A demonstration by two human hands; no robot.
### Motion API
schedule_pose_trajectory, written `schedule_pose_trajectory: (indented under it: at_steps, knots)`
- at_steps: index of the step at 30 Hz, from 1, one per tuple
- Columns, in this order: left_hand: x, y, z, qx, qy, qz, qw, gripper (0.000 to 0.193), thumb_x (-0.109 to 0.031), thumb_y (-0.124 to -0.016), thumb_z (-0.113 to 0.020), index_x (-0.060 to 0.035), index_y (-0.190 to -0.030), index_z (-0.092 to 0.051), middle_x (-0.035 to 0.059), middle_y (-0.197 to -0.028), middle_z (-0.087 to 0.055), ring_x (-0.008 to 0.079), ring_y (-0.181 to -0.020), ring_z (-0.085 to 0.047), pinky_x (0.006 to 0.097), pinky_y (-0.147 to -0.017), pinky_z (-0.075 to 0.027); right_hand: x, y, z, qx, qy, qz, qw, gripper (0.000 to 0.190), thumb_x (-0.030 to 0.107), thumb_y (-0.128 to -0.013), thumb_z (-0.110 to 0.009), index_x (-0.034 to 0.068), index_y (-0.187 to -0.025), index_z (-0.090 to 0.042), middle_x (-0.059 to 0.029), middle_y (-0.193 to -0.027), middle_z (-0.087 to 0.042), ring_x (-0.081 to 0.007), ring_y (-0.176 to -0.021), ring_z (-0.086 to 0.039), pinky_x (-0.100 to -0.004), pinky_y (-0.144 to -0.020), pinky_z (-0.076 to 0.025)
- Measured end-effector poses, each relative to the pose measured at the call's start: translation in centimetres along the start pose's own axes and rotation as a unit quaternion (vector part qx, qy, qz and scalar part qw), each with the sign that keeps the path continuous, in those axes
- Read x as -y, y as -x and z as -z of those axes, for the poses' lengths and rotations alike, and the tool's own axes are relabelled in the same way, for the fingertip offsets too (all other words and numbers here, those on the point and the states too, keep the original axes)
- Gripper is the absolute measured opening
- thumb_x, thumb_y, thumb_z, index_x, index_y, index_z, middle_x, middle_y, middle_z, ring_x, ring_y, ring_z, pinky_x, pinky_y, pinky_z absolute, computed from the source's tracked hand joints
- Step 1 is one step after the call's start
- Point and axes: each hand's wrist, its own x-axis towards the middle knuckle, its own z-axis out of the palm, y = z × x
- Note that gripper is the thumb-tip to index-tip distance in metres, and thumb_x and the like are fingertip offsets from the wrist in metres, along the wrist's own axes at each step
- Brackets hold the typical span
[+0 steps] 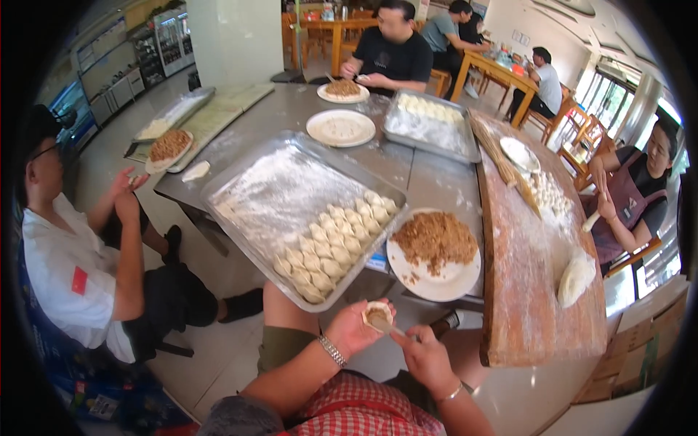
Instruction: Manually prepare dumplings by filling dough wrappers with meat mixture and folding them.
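Observation:
My left hand (354,331), with a metal watch band at its wrist, is palm up and holds a round dumpling wrapper (378,316) with brown filling on it. My right hand (425,349) grips the handle of a small spoon or spatula (388,326), whose tip rests on the filling. Just beyond my hands, a large metal tray (306,306) dusted with flour holds rows of folded dumplings (327,248) along its near right side. To its right a white plate (455,286) bears a mound of minced filling (436,238).
A thick wooden board (512,316) at the right carries dough (577,278), small dough pieces (548,191) and a straw brush (501,163). An empty-looking plate (341,128) and a smaller tray (431,136) stand farther back. People sit left (82,261), across (392,60) and right (627,201).

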Motion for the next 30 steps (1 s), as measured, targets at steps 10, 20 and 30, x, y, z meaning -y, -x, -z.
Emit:
schedule_pose_trajectory:
  at_steps: [10, 20, 30]
  knots:
    - [1.2, 2.6, -3.2, 0.083, -0.214, 0.005, 0.973, 0.042, 0.005, -0.088, -0.051, -0.0012, -0.129, -0.044, 0.0150, -0.129, -0.051, 0.0287, -0.127, -0.046, 0.0360, -0.108, -0.038, -1.4, 2.4, 0.2, -0.020, -0.369, -0.265, 0.891, 0.042, 0.006, -0.081, -0.068, 0.003, -0.122, -0.057, 0.0035, -0.075, -0.052, -0.0050, -0.059, -0.045, -0.0198, -0.056, -0.040]
    - [2.2, 3.6, -7.7, 0.096, -0.637, -0.127, 0.754, 0.042, -0.002, -0.088, -0.060, -0.0030, -0.127, -0.045, 0.0051, -0.119, -0.054, 0.0117, -0.108, -0.055, 0.0272, -0.090, -0.047, -2.4, -2.1, -0.2, 0.009, -0.574, -0.148, 0.805, 0.057, -0.003, -0.079, -0.068, 0.001, -0.132, -0.047, -0.0018, -0.116, -0.054, -0.0095, -0.103, -0.053, -0.0246, -0.089, -0.045]
    - [3.3, 3.9, -7.7, 0.062, -0.657, -0.186, 0.728, 0.037, -0.002, -0.087, -0.062, -0.0014, -0.123, -0.053, 0.0061, -0.108, -0.061, 0.0119, -0.097, -0.061, 0.0251, -0.082, -0.051, -1.0, -1.6, 0.0, -0.082, -0.523, -0.129, 0.839, 0.039, 0.004, -0.079, -0.072, 0.002, -0.117, -0.062, -0.0012, -0.103, -0.055, -0.0050, -0.079, -0.050, -0.0198, -0.067, -0.043]
